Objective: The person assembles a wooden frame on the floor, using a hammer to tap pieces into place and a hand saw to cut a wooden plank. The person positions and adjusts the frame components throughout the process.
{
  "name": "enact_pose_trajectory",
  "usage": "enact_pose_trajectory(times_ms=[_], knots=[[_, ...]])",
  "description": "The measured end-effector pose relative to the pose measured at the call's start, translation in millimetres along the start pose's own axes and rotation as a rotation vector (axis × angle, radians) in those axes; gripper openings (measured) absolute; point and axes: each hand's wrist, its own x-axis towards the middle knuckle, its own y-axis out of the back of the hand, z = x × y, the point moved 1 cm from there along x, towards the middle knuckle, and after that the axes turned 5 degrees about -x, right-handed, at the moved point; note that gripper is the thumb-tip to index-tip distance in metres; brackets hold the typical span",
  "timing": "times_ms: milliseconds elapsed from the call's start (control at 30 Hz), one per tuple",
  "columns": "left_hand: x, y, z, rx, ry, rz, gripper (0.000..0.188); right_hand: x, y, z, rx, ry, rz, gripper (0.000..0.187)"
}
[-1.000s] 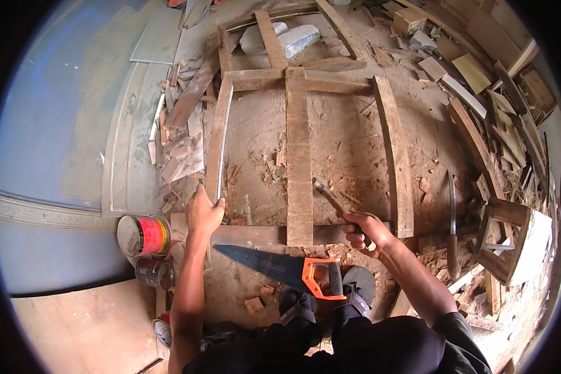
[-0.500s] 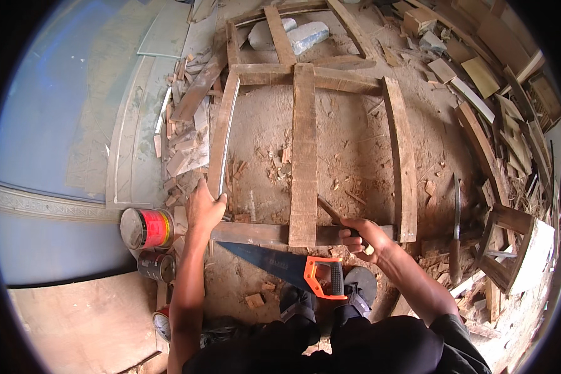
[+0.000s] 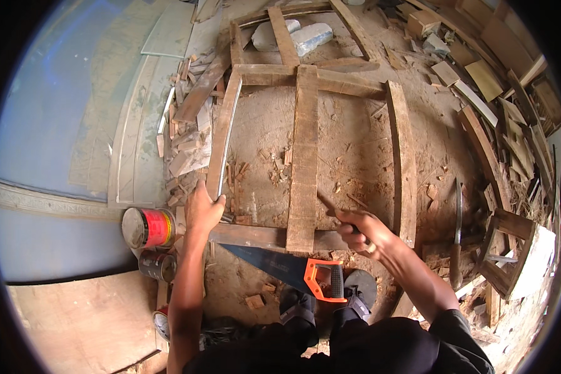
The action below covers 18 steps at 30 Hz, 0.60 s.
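Observation:
A wooden frame (image 3: 303, 162) of several brown bars stands in front of me. My left hand (image 3: 204, 210) is closed around the near end of its left bar (image 3: 220, 140), which has a pale strip along its inner edge. In my right hand (image 3: 363, 230), above the near crossbar (image 3: 255, 235), I hold a slim dark tool (image 3: 328, 203). Its narrow end points up and left, and a pale butt shows below my fingers. My fist covers its middle, so its exact kind is unclear. A handsaw (image 3: 280, 265) with an orange and black handle lies partly under the crossbar, by my feet.
Paint cans (image 3: 148, 227) stand left of my left forearm. A long blade with a brown handle (image 3: 456, 255) lies at the right, beside a small wooden box frame (image 3: 511, 252). Scrap wood (image 3: 187, 146) lines both sides. Stone blocks (image 3: 311, 38) lie at the far end.
My right hand has turned and shifted slightly up and left with the slim dark tool. My left hand stays on the left bar. The view has moved a little.

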Motion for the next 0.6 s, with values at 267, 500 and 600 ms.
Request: enact_pose_trajectory(times_ms=[267, 500, 600], knots=[[0, 4, 14, 0.018, 0.018, -0.029, 0.052, -12, 12, 7, -0.049, 0.064, -0.047, 0.014], [-4, -26, -19, -0.093, 0.014, -0.033, 0.047, -38, 10, 10, -0.109, 0.191, -0.141, 0.01], [-2, -35, -27, -0.15, 0.03, -0.078, 0.048, -33, 24, 6, -0.13, 0.262, -0.06, 0.018]])
